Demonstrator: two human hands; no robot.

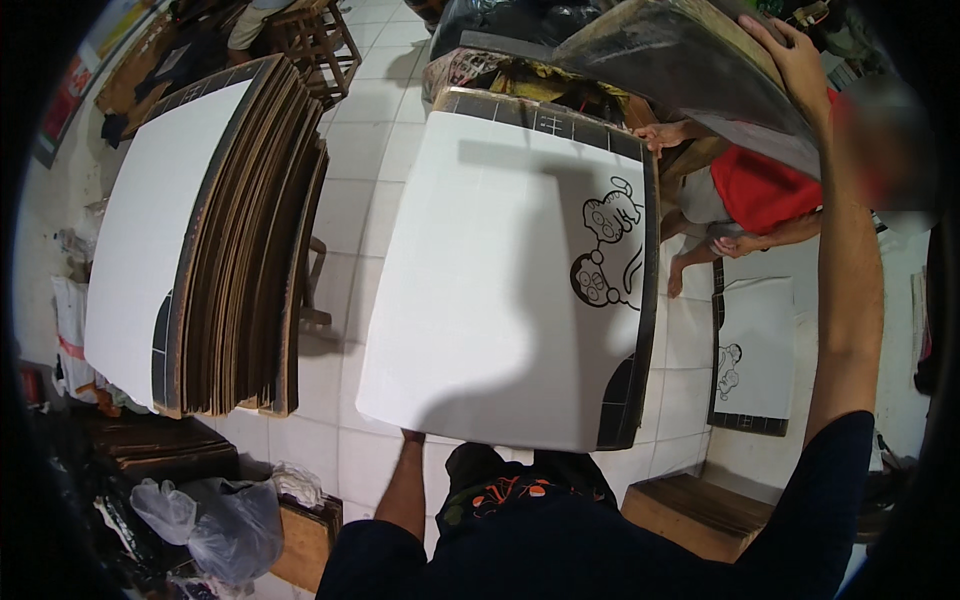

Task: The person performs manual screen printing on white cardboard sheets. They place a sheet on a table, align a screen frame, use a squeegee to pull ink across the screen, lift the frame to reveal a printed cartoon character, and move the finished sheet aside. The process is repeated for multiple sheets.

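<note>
A dark board topped with a white sheet [470,280], printed with two black cartoon figures near its right side, lies in front of me. My left hand [411,436] is at its lower edge, the fingers hidden underneath. My right hand [782,45] is raised at the upper right, gripping the edge of a dark, raised rectangular frame [690,80]. At the sheet-covered board's upper right corner, another person's hand [655,137] touches the edge.
A tall board stack [245,245] with a white sheet stands on the left. A person in red [760,190] is at the right, above another printed board [750,310]. Bags [220,530] and a wooden box [690,515] sit low. Another person's leg [243,30] shows behind.
</note>
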